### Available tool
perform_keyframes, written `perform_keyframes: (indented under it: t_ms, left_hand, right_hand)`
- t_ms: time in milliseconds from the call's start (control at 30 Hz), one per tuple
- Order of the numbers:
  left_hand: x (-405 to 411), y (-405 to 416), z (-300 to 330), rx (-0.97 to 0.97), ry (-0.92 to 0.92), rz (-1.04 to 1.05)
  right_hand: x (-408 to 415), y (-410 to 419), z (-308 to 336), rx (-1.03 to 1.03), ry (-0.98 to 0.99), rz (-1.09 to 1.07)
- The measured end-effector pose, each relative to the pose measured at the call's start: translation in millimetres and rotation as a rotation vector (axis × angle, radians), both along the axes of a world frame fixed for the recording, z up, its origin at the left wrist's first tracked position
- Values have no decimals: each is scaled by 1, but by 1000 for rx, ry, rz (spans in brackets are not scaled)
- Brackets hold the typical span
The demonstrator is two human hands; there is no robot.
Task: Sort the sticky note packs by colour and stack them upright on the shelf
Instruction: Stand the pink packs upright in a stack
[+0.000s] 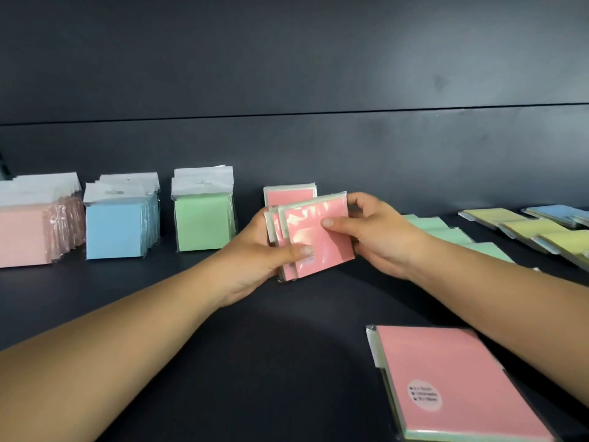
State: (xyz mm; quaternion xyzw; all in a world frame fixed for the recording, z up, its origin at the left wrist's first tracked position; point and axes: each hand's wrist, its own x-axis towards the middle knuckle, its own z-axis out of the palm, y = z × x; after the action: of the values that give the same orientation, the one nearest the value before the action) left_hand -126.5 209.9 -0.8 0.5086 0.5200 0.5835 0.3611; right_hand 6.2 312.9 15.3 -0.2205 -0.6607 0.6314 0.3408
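Squaring pink packs (314, 237) between left hand (255, 260) and right hand (376, 234), fingers of both pinching them, ready to stand upright on shelf (223, 314)

dark back wall (287, 59), horizontal seam (350, 112)

glossy plastic-wrapped pink paper packs (314, 237), matt dark shelf (191, 314)

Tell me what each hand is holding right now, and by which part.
Both grip the bunch of pink packs: left hand at its lower left edge, right hand pinching the front pack's right side.
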Motion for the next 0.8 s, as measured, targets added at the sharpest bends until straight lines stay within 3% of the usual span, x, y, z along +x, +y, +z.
perform_keyframes:
  t_ms: [133, 367, 533, 633, 800]
  left_hand:
    - [-6, 1, -1, -49, 272, 112]
    - [-7, 1, -5, -217, 438, 151]
    - [-5, 0, -4, -215, 419, 134]
    - [-4, -3, -2, -210, 403, 109]
    - [5, -8, 4, -209, 360, -32]
  right_hand:
    - [2, -1, -1, 129, -41, -27]
    - [7, 0, 1, 329, -275, 72]
    - [13, -3, 13, 383, -525, 132]
    - [28, -3, 26, 527, -754, -3]
    - [72, -29, 37, 577, -857, 28]
